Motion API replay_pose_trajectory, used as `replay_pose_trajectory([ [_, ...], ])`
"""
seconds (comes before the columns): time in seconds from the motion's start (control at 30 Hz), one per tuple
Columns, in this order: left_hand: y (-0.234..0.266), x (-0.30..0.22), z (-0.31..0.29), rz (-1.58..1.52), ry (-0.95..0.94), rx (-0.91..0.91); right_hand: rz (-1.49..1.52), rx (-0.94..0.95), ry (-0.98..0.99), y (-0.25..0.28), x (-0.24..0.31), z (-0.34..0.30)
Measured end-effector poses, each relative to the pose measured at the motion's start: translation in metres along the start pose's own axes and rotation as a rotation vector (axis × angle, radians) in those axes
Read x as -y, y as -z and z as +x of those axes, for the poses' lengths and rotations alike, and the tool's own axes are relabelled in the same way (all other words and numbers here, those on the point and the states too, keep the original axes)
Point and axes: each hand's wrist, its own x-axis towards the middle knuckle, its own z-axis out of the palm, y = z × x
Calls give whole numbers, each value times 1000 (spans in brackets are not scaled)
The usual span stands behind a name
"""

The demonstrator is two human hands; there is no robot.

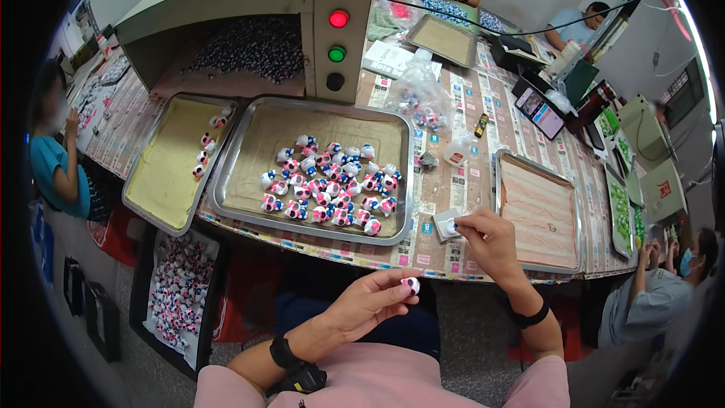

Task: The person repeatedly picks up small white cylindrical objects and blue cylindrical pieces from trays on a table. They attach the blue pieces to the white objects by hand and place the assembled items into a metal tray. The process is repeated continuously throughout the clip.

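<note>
My left hand [366, 302] pinches a small white, black and pink toy figure [410, 285] between thumb and fingertips, just in front of the table edge. My right hand [489, 245] reaches down over the table with its fingers pressed together, close to a small light-coloured square block [440, 233]. A small white and dark piece [452, 227] shows at those fingertips; its kind is too small to tell. To the left, a metal tray [409, 166] carries many painted figures [332, 185] in pink, white and blue.
A yellow-lined tray [155, 177] with several figures lies at the left. On the right is a pink-lined tray [536, 208]. A machine with red and green lights [337, 36] stands behind. There is a small clear bottle [456, 152], a phone [539, 112], and a crate of figures [181, 287] below left. Other people sit around.
</note>
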Motion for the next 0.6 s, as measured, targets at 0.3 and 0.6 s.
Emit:
replay_pose_trajectory([
  [0.3,-7,0,7,15,-96,-49,501,128,-189,-1,52,-45],
  [0.6,-9,1,6,77,-68,-64,610,148,-224,-14,53,-53],
])
